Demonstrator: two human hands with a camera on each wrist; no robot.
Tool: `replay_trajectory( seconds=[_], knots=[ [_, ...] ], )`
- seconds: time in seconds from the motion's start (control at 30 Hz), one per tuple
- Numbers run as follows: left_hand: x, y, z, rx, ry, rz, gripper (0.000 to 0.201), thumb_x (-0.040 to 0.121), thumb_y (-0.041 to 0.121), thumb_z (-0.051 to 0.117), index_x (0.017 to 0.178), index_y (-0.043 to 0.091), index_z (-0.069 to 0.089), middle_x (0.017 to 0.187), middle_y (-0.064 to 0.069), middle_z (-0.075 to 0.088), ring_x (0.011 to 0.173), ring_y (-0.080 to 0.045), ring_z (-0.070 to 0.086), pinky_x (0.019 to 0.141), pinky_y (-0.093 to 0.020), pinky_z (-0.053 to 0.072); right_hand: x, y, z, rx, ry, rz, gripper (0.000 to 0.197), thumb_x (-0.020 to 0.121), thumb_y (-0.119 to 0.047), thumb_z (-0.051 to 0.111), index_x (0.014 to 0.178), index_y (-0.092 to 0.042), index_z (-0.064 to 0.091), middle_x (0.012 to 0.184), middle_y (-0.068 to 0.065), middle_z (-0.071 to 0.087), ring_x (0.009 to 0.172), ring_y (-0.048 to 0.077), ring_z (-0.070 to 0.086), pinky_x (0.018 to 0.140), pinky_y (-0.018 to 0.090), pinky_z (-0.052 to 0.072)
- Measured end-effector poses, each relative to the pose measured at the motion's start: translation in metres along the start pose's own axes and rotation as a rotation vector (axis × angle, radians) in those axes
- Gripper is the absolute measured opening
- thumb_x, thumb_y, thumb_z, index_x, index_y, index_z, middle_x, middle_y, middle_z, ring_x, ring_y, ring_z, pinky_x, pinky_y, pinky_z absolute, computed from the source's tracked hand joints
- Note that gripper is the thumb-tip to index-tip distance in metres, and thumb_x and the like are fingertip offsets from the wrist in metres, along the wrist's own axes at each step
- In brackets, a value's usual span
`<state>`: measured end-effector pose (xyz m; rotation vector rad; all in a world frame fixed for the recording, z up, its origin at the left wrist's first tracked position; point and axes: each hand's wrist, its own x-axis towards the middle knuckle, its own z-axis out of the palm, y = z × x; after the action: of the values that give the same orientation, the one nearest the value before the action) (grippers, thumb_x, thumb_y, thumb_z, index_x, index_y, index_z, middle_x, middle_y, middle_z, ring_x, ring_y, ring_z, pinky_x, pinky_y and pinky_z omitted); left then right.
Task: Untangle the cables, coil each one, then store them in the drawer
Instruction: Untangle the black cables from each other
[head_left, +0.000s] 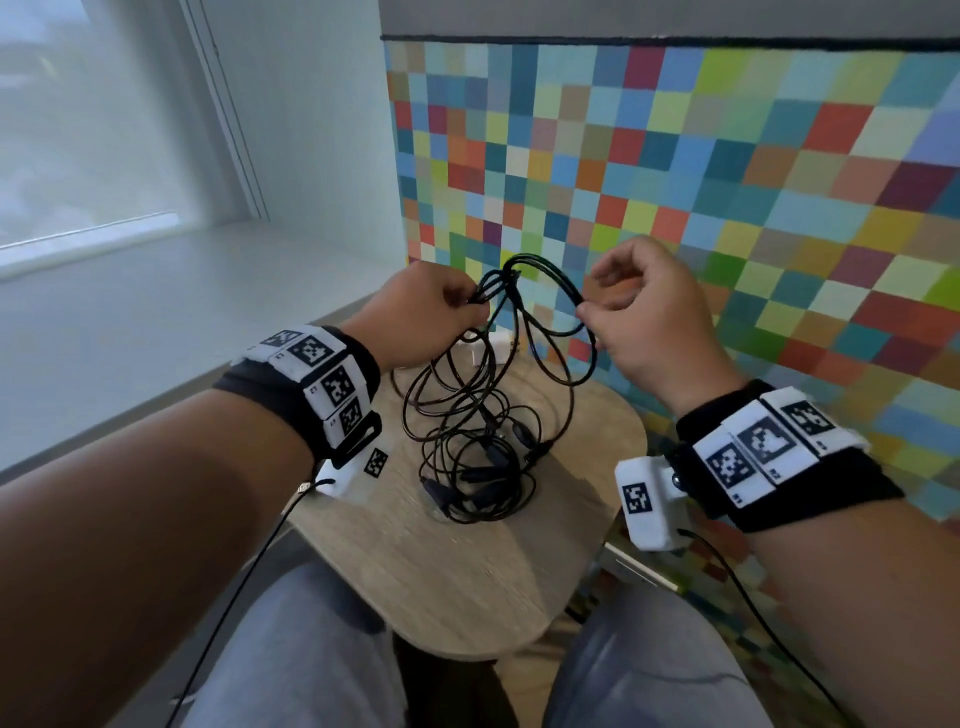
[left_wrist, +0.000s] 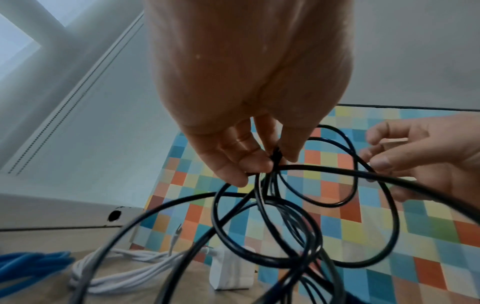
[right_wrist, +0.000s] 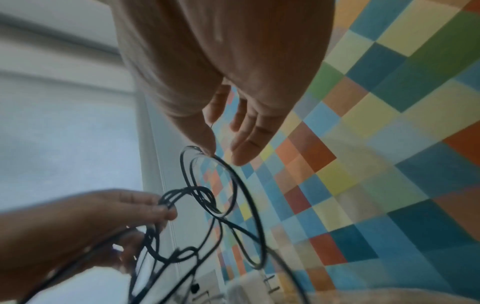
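Observation:
A tangle of thin black cables (head_left: 467, 415) hangs from both hands down to a small round wooden table (head_left: 467, 571), where its lower loops lie in a heap. My left hand (head_left: 421, 306) pinches several strands together near the top of the tangle (left_wrist: 270, 164). My right hand (head_left: 639, 306) pinches one loop between thumb and forefinger (right_wrist: 207, 152), its other fingers loosely extended. The hands are held apart above the table, with loops (left_wrist: 324, 195) spread between them. No drawer shows in any view.
A blue cable bundle (left_wrist: 31, 265), a white coiled cable (left_wrist: 124, 273) and a white power adapter (left_wrist: 231, 269) lie at the table's far side. A wall of coloured squares (head_left: 675, 182) stands right behind the table, a window sill (head_left: 156, 291) to the left. My knees (head_left: 311, 649) are under the near edge.

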<state>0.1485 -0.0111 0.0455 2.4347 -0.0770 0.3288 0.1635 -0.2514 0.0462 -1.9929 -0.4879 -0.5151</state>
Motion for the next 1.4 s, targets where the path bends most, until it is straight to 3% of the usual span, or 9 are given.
replay_trajectory(
  seconds=[0.1, 0.23, 0.3, 0.43, 0.73, 0.93, 1.03, 1.2, 1.4],
  knots=[
    [-0.003, -0.006, -0.001, -0.031, 0.025, -0.028, 0.030, 0.093, 0.037, 0.070, 0.085, 0.008, 0.069, 0.087, -0.017, 0.067, 0.066, -0.021, 0.053, 0.066, -0.033, 0.046, -0.014, 0.001, 0.007, -0.134, 0.002, -0.146, 0.028, 0.083, -0.005, 0.077, 0.089, -0.017, 0.052, 0.087, 0.002, 0.053, 0.072, 0.024, 0.056, 0.068, 0.034, 0.051],
    [-0.008, -0.016, -0.004, -0.049, 0.042, -0.060, 0.030, 0.092, 0.035, 0.071, 0.066, 0.025, 0.062, 0.070, -0.003, 0.055, 0.060, -0.018, 0.049, 0.063, -0.032, 0.043, -0.033, -0.008, 0.020, -0.313, -0.600, -0.088, 0.026, 0.085, -0.002, 0.066, 0.095, -0.026, 0.068, 0.089, -0.001, 0.063, 0.083, 0.023, 0.061, 0.073, 0.045, 0.056],
    [-0.008, -0.019, -0.005, -0.009, 0.034, -0.053, 0.028, 0.092, 0.037, 0.071, 0.067, 0.030, 0.063, 0.070, -0.001, 0.058, 0.061, -0.018, 0.050, 0.063, -0.032, 0.044, -0.043, -0.010, 0.025, -0.484, -0.921, -0.053, 0.046, 0.086, -0.001, 0.064, 0.115, -0.036, 0.071, 0.101, -0.013, 0.055, 0.097, 0.016, 0.057, 0.080, 0.035, 0.054],
    [-0.009, -0.020, -0.004, 0.028, 0.029, -0.050, 0.019, 0.092, 0.041, 0.072, 0.077, 0.030, 0.070, 0.075, -0.002, 0.064, 0.065, -0.017, 0.053, 0.062, -0.030, 0.044, -0.060, -0.006, 0.040, -0.601, -1.084, -0.069, 0.055, 0.087, -0.019, 0.074, 0.134, -0.046, 0.062, 0.122, -0.009, 0.041, 0.110, 0.015, 0.052, 0.098, 0.032, 0.052],
    [-0.017, -0.025, 0.002, 0.109, -0.053, -0.091, 0.015, 0.092, 0.042, 0.073, 0.093, 0.027, 0.077, 0.078, 0.005, 0.070, 0.070, -0.014, 0.065, 0.063, -0.029, 0.052, -0.048, -0.014, 0.023, -0.299, -0.909, -0.007, 0.011, 0.102, -0.032, 0.063, 0.108, -0.038, 0.070, 0.101, -0.020, 0.067, 0.089, -0.004, 0.061, 0.081, 0.026, 0.050],
    [-0.026, -0.026, 0.014, 0.234, -0.191, -0.095, 0.026, 0.094, 0.028, 0.072, 0.072, 0.035, 0.062, 0.074, 0.007, 0.066, 0.072, -0.016, 0.064, 0.064, -0.026, 0.052, -0.030, -0.036, -0.004, 0.004, -0.585, 0.053, 0.018, 0.106, -0.022, 0.057, 0.109, -0.016, 0.074, 0.080, -0.003, 0.070, 0.058, -0.002, 0.055, 0.053, 0.011, 0.042],
    [-0.028, -0.030, 0.016, 0.120, -0.186, -0.117, 0.004, 0.090, 0.027, 0.077, 0.089, 0.025, 0.073, 0.092, 0.003, 0.074, 0.084, -0.017, 0.069, 0.080, -0.032, 0.059, -0.025, -0.042, -0.012, 0.071, -0.436, 0.017, 0.019, 0.106, -0.020, 0.058, 0.104, -0.011, 0.074, 0.072, -0.005, 0.066, 0.054, -0.002, 0.053, 0.051, 0.011, 0.042],
    [-0.036, -0.029, 0.011, -0.062, -0.132, -0.151, 0.010, 0.099, 0.022, 0.065, 0.099, 0.027, 0.073, 0.095, 0.009, 0.070, 0.078, -0.001, 0.064, 0.066, -0.013, 0.044, -0.021, -0.043, -0.018, 0.142, -0.231, -0.011, 0.022, 0.107, -0.020, 0.056, 0.093, -0.024, 0.073, 0.070, -0.008, 0.066, 0.054, 0.002, 0.056, 0.053, 0.019, 0.046],
    [-0.065, -0.002, -0.001, -0.556, -0.122, -0.100, 0.040, 0.102, 0.047, 0.042, 0.115, 0.028, 0.074, 0.112, -0.002, 0.074, 0.107, -0.024, 0.070, 0.094, -0.042, 0.054, -0.018, -0.047, -0.021, 0.267, 0.018, 0.031, 0.021, 0.108, -0.017, 0.054, 0.106, -0.013, 0.074, 0.082, 0.012, 0.070, 0.051, 0.012, 0.054, 0.046, 0.028, 0.047]
  ],
)
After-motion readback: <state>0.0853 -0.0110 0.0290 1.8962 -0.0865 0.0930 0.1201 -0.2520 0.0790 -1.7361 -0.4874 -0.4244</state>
